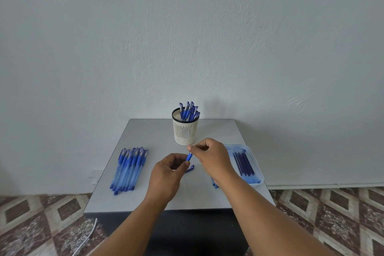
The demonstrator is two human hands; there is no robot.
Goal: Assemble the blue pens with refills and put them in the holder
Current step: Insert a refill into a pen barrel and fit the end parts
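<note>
On the square grey table [145, 193] at lower centre, a cream slotted plastic holder [185, 131] stands behind both hands, between loose blue pens [128, 169] at left and a pale tray of refills [245, 164] at right. The left hand [166, 178] pinches the blue pen barrel [188, 157] while the right hand [212, 156] pinches its tip; light, stiff and probably slippery, it is best held at the rubber grip.

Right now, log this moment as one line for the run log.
step: assembling pen | left hand: holds pen | right hand: pinches its tip | holder: has pens | refill tray: right
</note>
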